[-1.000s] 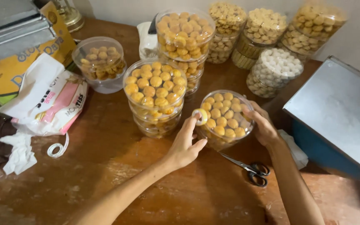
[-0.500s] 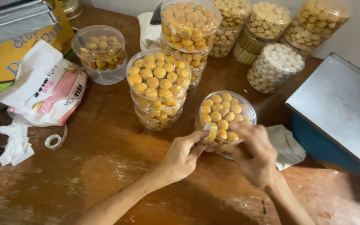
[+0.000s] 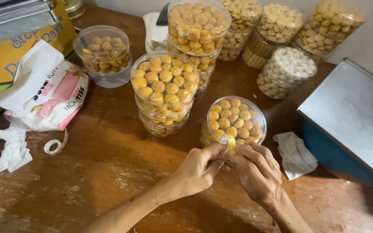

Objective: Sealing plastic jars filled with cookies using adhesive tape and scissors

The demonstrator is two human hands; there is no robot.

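Note:
A small yellow tape roll is pinched in my left hand at the near rim of a clear round tub of golden cookies. My right hand meets it from the right, fingers curled at the roll and at the tub's front edge. Whether a strip of tape runs between the two hands is too small to tell. Both hands rest low over the brown wooden table.
Stacked cookie tubs stand left of the near tub, with more tubs behind. A tissue pack, crumpled tissue and a spare tape ring lie left. A white cloth and a grey metal tray sit right.
My left hand carried the tape roll from the tub's left side round to its front. My right hand came off the tub's right side to join it, now covering the scissors.

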